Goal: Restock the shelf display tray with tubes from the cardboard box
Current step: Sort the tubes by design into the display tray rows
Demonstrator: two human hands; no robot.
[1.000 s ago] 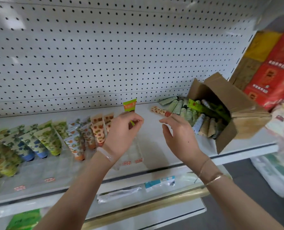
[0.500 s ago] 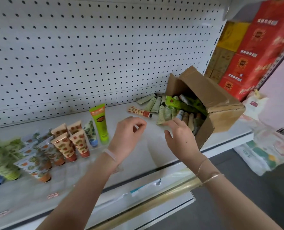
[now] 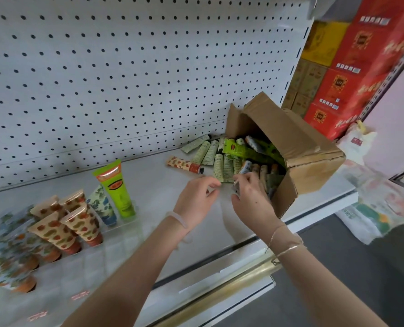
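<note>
From my feed: cardboard box (image 3: 304, 147) lies on its side at the R end of the white shelf (image 3: 153, 182), mouth facing L, w/ a heap of tubes (image 3: 222, 159) spilling out onto the shelf, mostly pale green, plus a bright green one on top. One orange-spotted tube (image 3: 184, 164) lies flat just L of the heap, apart from it. R hand (image 3: 253, 197) is at the box mouth, thumb & fingers curled in tight on the cap end of a blue-white tube (image 3: 245, 166); the grip is partly hidden, so that's my best read. L hand (image 3: 195, 197) hovers just beside it over bare shelf, fingers loosely curled, thumb & index close together, nothing in them; fingertips sit near the lower end of a pale tube, can't tell if touching. Display tray (image 3: 90, 267) is clear plastic, at the L front of the shelf, w/ tubes standing cap-down: spotted tubes (image 3: 78, 223) in rows, a blue-leaf tube (image 3: 103, 206), and a tall green tube (image 3: 116, 187) at the tray's R back corner. Pegboard (image 3: 125, 67) behind. Red cartons (image 3: 361, 67) stacked far R, plastic bags (image 3: 373, 208) below them.
</note>
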